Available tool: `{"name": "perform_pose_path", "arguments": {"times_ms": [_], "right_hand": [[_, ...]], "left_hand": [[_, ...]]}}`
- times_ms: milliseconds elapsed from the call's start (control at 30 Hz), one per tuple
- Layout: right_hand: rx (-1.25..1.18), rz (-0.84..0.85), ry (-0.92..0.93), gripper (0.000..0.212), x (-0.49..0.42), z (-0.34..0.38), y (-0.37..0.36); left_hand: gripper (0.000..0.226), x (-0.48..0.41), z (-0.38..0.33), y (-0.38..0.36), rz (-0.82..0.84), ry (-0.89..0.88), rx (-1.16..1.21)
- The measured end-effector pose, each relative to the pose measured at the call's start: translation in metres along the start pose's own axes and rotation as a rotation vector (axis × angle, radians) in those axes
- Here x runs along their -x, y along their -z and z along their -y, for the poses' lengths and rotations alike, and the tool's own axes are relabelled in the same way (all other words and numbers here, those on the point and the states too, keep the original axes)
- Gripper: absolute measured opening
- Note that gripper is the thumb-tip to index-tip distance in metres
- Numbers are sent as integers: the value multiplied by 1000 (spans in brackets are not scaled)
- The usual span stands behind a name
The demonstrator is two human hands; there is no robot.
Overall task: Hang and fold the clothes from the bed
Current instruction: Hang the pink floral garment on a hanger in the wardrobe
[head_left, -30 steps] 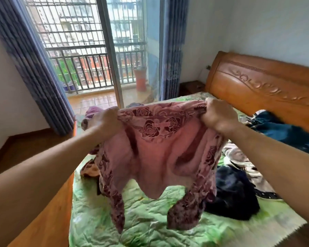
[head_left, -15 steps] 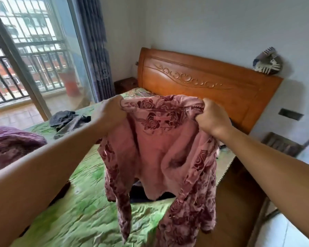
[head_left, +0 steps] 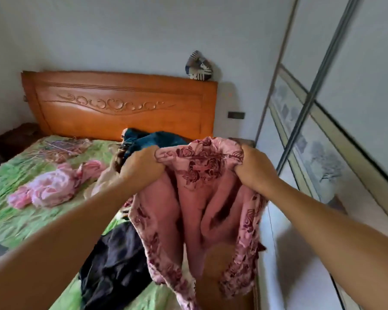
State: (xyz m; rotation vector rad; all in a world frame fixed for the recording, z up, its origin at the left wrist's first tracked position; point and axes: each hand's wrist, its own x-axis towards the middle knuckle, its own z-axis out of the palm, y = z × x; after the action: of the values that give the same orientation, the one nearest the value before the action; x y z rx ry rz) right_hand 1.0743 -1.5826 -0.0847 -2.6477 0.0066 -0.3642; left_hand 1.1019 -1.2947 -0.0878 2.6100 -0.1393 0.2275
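Top (head_left: 202, 198) hangs mid-frame, bunched tight in left hand (head_left: 141, 168) and right hand (head_left: 253, 171). Four more lie on the bed (head_left: 20, 220): pink one (head_left: 54, 186), beige one (head_left: 103, 184), blue one (head_left: 148, 139), black one (head_left: 114, 265).

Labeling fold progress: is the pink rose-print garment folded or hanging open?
Unfolded: left hand and right hand grip the pink rose-print garment by its top edge; it hangs loose below them.

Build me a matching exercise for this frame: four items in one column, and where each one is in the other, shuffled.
Items
1. rose-print garment
2. black garment
3. teal garment
4. striped object

Places
a. on top of the headboard
b. lying at the base of the headboard
c. gripped by the left hand and right hand
d. on the green bedspread, nearest the camera

Pairs: 1-c, 2-d, 3-b, 4-a
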Motion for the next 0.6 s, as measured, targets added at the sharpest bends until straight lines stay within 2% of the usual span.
{"name": "perform_pose_path", "arguments": {"times_ms": [100, 133, 300, 367, 467, 600], "right_hand": [[17, -25, -152, 19, 6, -31, 6], [22, -30, -204, 21, 10, -39, 9], [41, -93, -375, 35, 43, -68, 24], [41, -114, -435, 40, 62, -74, 31], [61, -151, -516, 40, 97, -75, 41], [53, -192, -650, 51, 156, -69, 55]], "left_hand": [[23, -27, -27, -35, 84, -82, 0], [18, -33, -38, -45, 115, -108, 14], [21, -53, -80, -85, 277, -272, 53], [20, -54, -97, -95, 341, -350, 64], [40, -43, -125, -104, 406, -453, 80], [33, -19, -159, -114, 443, -604, 81]]}}
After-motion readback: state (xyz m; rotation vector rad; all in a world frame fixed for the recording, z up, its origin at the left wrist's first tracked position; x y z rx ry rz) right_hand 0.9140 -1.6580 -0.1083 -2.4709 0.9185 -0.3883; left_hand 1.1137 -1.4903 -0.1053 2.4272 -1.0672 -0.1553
